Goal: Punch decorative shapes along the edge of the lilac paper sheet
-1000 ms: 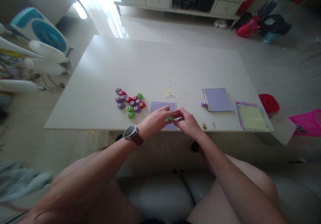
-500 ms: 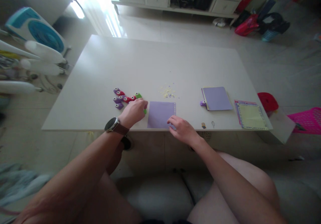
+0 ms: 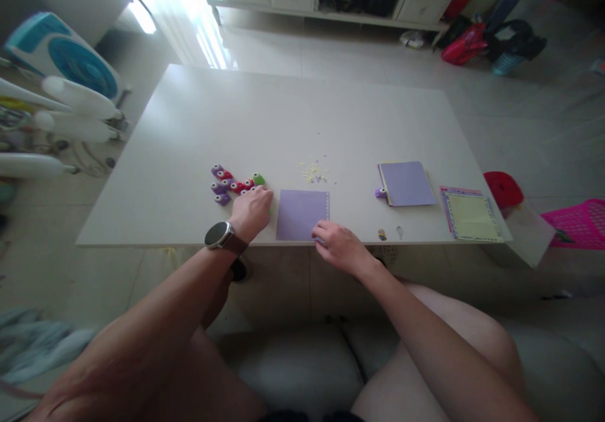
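Left hand (image 3: 253, 211): it rests on the near side of the punches (image 3: 235, 185), with the fingers curled over a few of them. A bit of green shows at its right edge. I cannot tell if it grips one or just touches them.
Right hand (image 3: 341, 246): it sits at the near right corner of the purple sheet (image 3: 301, 214). The fingertips touch that corner. I cannot tell if they pinch it or just press on it.
Purple sheet: it lies flat near the near edge of the table (image 3: 265, 119), between the two hands.
Punches: a small pile of purple, red and green ones, just left of the sheet.
Watch (image 3: 218, 235): on the left wrist.
Paper bits (image 3: 313, 171): tiny yellow specks just beyond the sheet.
Pad (image 3: 407, 183): a purple one to the right, with one purple punch (image 3: 380, 192) touching its left side.
Card (image 3: 472, 214): a yellow one at the far right, near the table's edge.
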Demonstrator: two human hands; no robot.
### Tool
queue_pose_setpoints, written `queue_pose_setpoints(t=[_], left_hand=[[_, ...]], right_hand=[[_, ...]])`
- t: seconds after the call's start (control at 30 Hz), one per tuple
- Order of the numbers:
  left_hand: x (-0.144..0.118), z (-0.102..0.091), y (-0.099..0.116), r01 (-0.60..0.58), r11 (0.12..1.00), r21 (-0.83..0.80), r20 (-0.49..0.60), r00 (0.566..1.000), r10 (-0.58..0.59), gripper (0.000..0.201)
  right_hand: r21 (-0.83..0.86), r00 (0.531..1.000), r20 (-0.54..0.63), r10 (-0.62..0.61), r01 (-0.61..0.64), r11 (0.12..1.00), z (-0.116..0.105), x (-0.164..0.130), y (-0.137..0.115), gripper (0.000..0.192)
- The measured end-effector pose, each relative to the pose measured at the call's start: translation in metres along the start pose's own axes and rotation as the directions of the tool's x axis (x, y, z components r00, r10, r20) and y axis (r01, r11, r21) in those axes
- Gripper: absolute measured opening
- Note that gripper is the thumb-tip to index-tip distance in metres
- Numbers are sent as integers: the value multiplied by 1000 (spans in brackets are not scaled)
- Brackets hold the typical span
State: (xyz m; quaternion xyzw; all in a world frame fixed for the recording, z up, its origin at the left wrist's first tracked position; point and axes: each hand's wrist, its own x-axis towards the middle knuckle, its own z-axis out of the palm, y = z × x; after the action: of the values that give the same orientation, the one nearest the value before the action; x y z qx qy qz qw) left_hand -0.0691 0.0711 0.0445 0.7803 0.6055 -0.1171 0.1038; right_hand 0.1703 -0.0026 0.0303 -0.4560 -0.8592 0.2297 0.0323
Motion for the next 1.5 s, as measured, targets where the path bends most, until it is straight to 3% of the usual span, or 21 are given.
queue_pose_setpoints(t=[0.07, 0.23, 0.3, 0.6, 0.87, 1.0, 1.1, 1.17, 1.23, 1.3, 1.4, 1.5], left_hand=[[-2, -2, 6, -20, 1000, -1, -7, 1000, 20, 28], [-5, 4, 19, -56, 998, -33, 131, 990, 60, 20], [-6, 7, 21, -57, 998, -27, 135, 989, 60, 24], [-7, 0, 8, 60, 998, -4, 178, 982, -59, 33], [0, 5, -7, 100, 995, -12, 148, 984, -97, 38], [0, 4, 5, 47, 999, -20, 103, 994, -44, 36], [-1, 5, 18, -20, 998, -52, 39, 999, 22, 29], [-2, 7, 27, -117, 988, -101, -18, 993, 116, 23], [-3, 10, 35, -258, 953, -157, -72, 966, 249, 17], [-5, 13, 41, -390, 900, -197, -106, 921, 376, 14], [-8, 18, 48, -498, 836, -228, -114, 867, 485, 19], [-8, 26, 52, -547, 795, -263, -123, 836, 535, 28]], right_hand=[[-14, 1000, 2, -9, 9, 1000, -1, 0, -1, 10], [-32, 1000, 14, -15, 15, 999, -2, -1, -2, 10], [-33, 1000, 21, -14, 15, 999, -2, -1, -3, 10], [-59, 998, 52, -21, 24, 998, 0, -1, -3, 11], [-63, 998, 53, -35, 38, 997, 2, -2, -1, 11], [-81, 999, 46, -26, 30, 996, 3, -1, -4, 10], [-89, 997, -34, 67, -69, 994, 0, 2, 0, 9], [-68, 973, -131, 187, -198, 978, -6, 4, 11, 12], [-62, 920, -222, 322, -343, 937, -14, 3, 31, 23], [-88, 841, -301, 450, -495, 865, -23, 0, 56, 37], [-61, 726, -346, 595, -650, 758, -30, -8, 92, 55], [-37, 716, -328, 617, -662, 748, -25, -15, 115, 62]])
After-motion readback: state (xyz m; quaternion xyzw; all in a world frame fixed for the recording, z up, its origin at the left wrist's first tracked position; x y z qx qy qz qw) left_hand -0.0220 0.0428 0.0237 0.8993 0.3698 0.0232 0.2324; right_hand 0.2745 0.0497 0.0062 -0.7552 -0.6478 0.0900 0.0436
